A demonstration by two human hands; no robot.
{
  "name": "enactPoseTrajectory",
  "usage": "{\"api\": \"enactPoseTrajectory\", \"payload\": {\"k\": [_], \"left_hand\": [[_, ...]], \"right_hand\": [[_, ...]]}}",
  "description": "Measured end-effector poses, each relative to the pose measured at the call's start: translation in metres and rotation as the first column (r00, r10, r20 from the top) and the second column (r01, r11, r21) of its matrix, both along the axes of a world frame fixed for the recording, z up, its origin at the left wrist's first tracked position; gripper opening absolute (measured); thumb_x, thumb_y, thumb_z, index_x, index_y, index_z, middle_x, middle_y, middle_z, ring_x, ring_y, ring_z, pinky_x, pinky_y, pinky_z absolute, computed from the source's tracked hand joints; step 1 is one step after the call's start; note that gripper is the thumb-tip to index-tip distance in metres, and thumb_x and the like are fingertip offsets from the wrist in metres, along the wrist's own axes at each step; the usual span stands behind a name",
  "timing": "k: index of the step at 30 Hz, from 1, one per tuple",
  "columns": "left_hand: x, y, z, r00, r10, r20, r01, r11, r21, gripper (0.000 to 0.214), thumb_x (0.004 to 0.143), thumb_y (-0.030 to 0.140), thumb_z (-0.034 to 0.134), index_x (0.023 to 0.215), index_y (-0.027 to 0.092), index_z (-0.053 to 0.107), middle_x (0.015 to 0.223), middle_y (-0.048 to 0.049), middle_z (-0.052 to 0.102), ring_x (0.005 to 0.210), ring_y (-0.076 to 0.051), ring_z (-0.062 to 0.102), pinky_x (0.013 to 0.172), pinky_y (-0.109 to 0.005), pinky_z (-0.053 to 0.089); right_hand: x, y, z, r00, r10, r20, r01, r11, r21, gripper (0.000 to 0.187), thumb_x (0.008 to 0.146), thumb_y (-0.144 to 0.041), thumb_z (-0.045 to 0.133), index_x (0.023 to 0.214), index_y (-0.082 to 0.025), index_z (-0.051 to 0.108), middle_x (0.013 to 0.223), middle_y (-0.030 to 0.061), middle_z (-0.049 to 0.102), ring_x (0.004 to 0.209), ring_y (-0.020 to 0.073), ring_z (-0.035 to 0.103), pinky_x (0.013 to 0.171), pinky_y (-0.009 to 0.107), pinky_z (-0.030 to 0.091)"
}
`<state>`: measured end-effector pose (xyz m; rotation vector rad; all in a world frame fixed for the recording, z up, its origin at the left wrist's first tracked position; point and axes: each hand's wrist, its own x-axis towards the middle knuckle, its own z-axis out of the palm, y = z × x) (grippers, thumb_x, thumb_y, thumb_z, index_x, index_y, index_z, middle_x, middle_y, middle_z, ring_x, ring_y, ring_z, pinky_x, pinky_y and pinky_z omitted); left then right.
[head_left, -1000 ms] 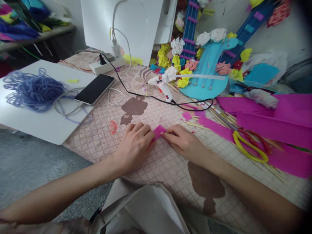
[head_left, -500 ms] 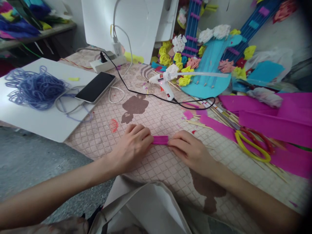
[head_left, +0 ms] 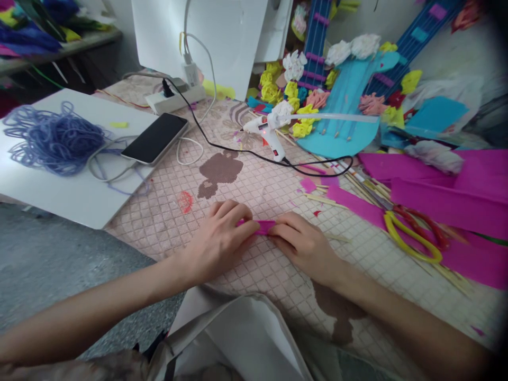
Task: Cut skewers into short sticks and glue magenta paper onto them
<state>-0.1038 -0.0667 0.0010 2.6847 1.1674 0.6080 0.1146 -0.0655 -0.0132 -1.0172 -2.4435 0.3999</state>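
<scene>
A small magenta paper strip [head_left: 260, 226] lies on the pink patterned mat [head_left: 246, 185] in front of me. My left hand [head_left: 220, 238] pinches its left end, fingers curled over the paper. My right hand [head_left: 304, 243] grips the strip's right end with fingers pressed together. Both hands rest low on the mat and nearly touch each other. Most of the strip is hidden under the fingers.
A white glue gun [head_left: 268, 132] with a black cord lies behind the hands. Yellow and red scissors [head_left: 413, 235] sit on magenta paper sheets [head_left: 448, 201] at right. A phone [head_left: 154, 138] and purple yarn [head_left: 53, 137] lie on a white board at left. Paper flowers and blue guitar shapes stand behind.
The strip went from tilted up to lying flat, and my hands have closed in on it so less of it shows. The view shifted slightly.
</scene>
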Motion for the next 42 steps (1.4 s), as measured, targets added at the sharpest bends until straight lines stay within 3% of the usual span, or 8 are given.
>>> {"api": "enactPoseTrajectory", "payload": {"k": [26,42], "left_hand": [[-0.004,-0.01,-0.004,0.989,0.138,0.051,-0.138,0.99,-0.017,0.011,0.089,0.024,0.054,0.082,0.019,0.061,0.087,-0.0037,0.061,0.084,-0.02,0.05,0.076,-0.037,0.036],[-0.01,-0.012,-0.009,0.967,0.228,0.112,-0.209,0.965,-0.157,0.011,0.086,0.026,0.059,0.08,0.017,0.062,0.084,-0.0049,0.058,0.083,-0.02,0.049,0.077,-0.037,0.04]], "right_hand": [[-0.002,-0.003,0.0,1.0,-0.017,0.019,0.017,1.0,0.013,0.017,0.094,-0.02,0.047,0.089,-0.015,0.062,0.091,0.0082,0.061,0.087,0.0185,0.056,0.077,0.033,0.049],[-0.003,0.0,0.002,0.999,-0.04,0.009,0.041,0.997,-0.072,0.011,0.091,-0.018,0.051,0.088,-0.015,0.06,0.089,0.0064,0.059,0.085,0.0172,0.056,0.075,0.031,0.046]]}}
